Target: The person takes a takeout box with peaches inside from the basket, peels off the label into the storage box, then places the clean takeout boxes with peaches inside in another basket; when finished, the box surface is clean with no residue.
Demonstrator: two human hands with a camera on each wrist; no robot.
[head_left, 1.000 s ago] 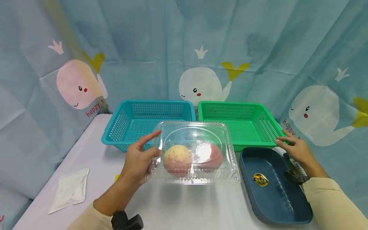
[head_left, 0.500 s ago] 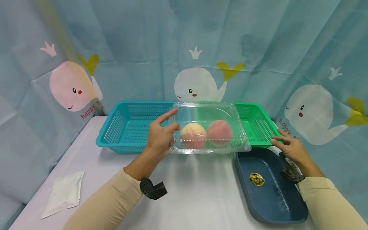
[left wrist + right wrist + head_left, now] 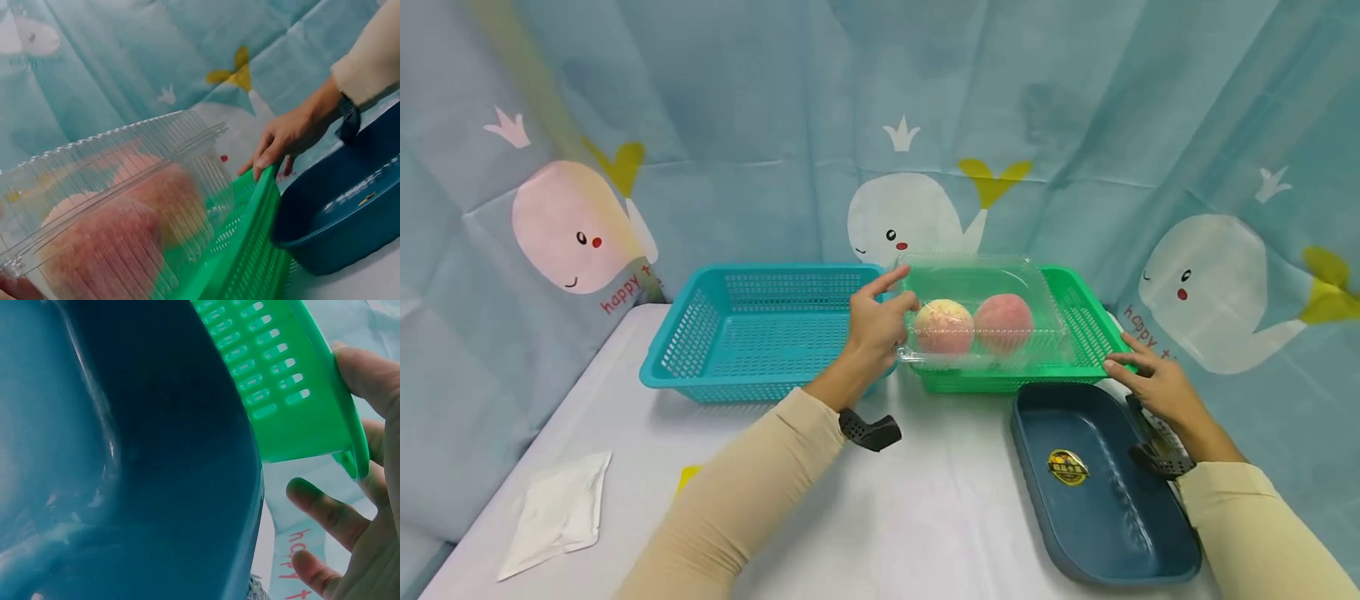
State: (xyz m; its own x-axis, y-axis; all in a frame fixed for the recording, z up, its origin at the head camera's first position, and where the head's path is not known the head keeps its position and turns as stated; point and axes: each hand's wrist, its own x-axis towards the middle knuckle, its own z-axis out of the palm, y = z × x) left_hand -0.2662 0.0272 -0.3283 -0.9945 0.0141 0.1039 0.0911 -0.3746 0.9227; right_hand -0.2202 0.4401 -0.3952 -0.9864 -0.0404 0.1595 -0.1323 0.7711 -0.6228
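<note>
My left hand (image 3: pixel 876 327) holds a clear plastic clamshell box (image 3: pixel 981 279) by its left end. Inside lie two peaches, a yellow-pink one (image 3: pixel 945 327) and a pinker one (image 3: pixel 1004 323). The box is over the green basket (image 3: pixel 1086 327), partly within its outline; whether it touches the basket floor I cannot tell. In the left wrist view the box (image 3: pixel 187 140) looks tilted. My right hand (image 3: pixel 1157 383) pinches the basket's front right corner, thumb on the rim (image 3: pixel 340 394), with other fingers spread below.
A blue basket (image 3: pixel 692 337) stands left of the green one. In front of the green basket, a dark blue tub (image 3: pixel 1105 517) with a gold sticker sits under my right wrist. A white packet (image 3: pixel 557 512) lies at the left, and a yellow object (image 3: pixel 688 477) peeks past my left sleeve.
My left hand has carried the box of peaches away from me and to the right, from the table's middle to over the green basket. The right hand has stayed at the basket's corner.
</note>
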